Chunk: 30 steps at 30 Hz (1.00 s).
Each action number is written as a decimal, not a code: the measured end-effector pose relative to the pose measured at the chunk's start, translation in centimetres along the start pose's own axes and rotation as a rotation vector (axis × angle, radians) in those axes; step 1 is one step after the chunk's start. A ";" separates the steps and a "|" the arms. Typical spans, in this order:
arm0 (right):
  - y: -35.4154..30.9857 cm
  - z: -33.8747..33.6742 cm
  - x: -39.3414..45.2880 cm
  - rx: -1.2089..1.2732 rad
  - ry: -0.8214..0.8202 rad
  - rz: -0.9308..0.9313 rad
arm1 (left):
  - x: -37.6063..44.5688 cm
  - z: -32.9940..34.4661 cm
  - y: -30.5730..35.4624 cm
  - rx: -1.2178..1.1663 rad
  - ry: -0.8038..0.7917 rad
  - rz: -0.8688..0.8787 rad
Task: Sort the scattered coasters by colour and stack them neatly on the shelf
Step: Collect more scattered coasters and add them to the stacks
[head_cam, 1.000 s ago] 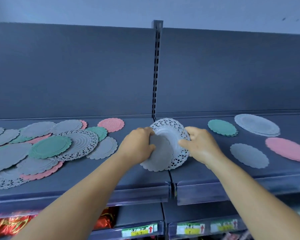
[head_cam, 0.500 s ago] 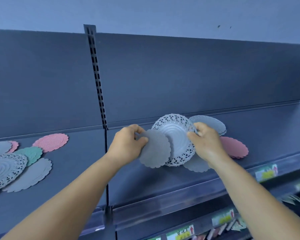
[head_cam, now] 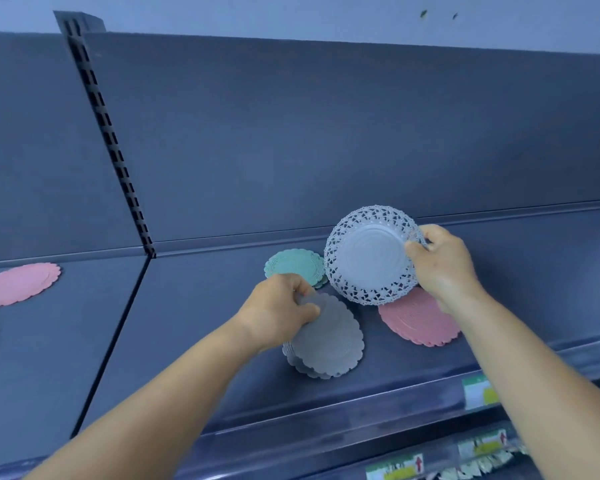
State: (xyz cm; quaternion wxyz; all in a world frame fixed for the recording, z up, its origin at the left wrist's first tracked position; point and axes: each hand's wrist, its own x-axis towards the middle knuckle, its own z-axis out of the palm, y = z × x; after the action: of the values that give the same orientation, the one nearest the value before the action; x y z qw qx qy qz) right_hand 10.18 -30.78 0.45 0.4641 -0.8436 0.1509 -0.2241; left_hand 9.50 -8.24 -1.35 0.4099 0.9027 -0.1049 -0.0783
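The left hand [head_cam: 278, 310] holds a grey coaster [head_cam: 329, 336] over the grey pile on the shelf [head_cam: 194, 341]; line up the edges. The right hand [head_cam: 440, 265] pinches the lacy coaster [head_cam: 369, 256]

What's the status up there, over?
Left hand grips grey coaster over grey stack. Right hand pinches lace coaster. Nothing blocking.
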 end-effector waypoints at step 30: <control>4.8 -0.6 8.2 -0.556 -0.309 0.002 | 12.2 6.8 6.1 0.471 0.177 0.058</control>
State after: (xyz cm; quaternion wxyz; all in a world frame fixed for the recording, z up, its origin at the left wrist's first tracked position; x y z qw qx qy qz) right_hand 16.65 -37.51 -1.37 0.2334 -0.9620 0.1351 -0.0430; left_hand 18.95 -20.18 -1.89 0.1978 0.9733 -0.1097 0.0396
